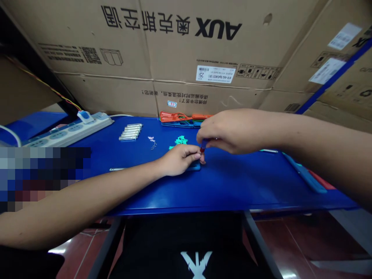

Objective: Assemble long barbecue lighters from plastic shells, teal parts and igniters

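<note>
The blue piece (195, 167) is under your left hand (181, 158); its fingers are closed, on what I cannot tell. Just beyond the piece, your right hand (222, 131) grips a small purple handle (204, 143), seemingly for turning; this calls for steady alignment.

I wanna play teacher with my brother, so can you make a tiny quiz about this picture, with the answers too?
1. True or false: the power strip is on the left side of the picture.
2. Pick one: what colour are the little pieces just past the left hand?
a) yellow
b) black
c) green
3. Which hand holds the small purple handle?

Key:
1. True.
2. c) green.
3. The right hand.
</note>
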Demonstrator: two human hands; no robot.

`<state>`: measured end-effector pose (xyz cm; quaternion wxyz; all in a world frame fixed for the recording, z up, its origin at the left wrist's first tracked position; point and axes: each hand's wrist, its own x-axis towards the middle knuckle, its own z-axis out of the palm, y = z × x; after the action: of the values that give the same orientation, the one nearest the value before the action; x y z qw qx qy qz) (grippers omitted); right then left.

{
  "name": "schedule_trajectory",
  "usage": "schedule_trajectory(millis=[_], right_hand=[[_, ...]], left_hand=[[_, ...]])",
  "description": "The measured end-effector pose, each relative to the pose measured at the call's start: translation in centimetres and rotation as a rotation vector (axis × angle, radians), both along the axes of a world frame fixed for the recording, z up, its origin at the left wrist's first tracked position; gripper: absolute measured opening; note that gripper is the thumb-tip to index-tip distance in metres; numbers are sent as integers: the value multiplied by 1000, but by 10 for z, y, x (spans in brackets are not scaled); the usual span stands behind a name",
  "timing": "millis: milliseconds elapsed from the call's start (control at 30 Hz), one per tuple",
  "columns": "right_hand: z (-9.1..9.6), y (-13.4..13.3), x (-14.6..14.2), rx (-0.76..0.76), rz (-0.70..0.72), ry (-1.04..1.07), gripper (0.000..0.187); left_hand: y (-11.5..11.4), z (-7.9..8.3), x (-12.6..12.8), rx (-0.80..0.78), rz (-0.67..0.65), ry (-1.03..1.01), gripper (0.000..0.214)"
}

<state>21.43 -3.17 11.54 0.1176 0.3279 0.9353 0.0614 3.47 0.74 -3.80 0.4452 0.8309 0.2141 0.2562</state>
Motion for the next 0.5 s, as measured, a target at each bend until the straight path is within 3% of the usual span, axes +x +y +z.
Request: schedule_trajectory(millis=[133, 233, 500], right_hand=[[-1, 4, 0, 40, -73, -106, 22], [-5, 5, -5, 88, -118, -152, 28], [-11, 7, -11, 161, -109, -149, 39]], left_hand=[[-3, 3, 0, -45, 10, 2, 29], [-4, 7, -1, -163, 36, -79, 35], [3, 5, 2, -398, 152, -302, 29]])
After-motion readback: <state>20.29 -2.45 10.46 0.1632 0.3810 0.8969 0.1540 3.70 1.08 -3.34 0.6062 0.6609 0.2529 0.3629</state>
